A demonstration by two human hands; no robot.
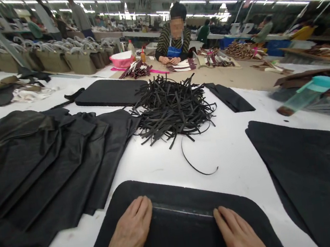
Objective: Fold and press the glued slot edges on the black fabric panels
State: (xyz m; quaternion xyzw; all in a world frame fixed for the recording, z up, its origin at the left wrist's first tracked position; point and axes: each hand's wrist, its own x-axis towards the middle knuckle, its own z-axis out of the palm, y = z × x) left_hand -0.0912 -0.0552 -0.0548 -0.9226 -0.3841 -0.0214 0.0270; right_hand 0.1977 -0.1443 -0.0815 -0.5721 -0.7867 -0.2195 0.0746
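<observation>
A black rounded panel (174, 191) lies on the white table (235, 146) right in front of me, with a thin folded strip along its middle. My left hand (131, 233) lies flat on the panel's left part, fingers stretched and together. My right hand (239, 235) rests flat on the panel's right part, fingertips at the strip's end. Neither hand grips anything.
Overlapping black leather pieces (42, 164) fan out at the left. A heap of black strips (172, 108) sits beyond the panel. Another black piece (314, 176) lies at the right, near a teal-capped bottle (308, 94). A person (174, 41) works at the far table.
</observation>
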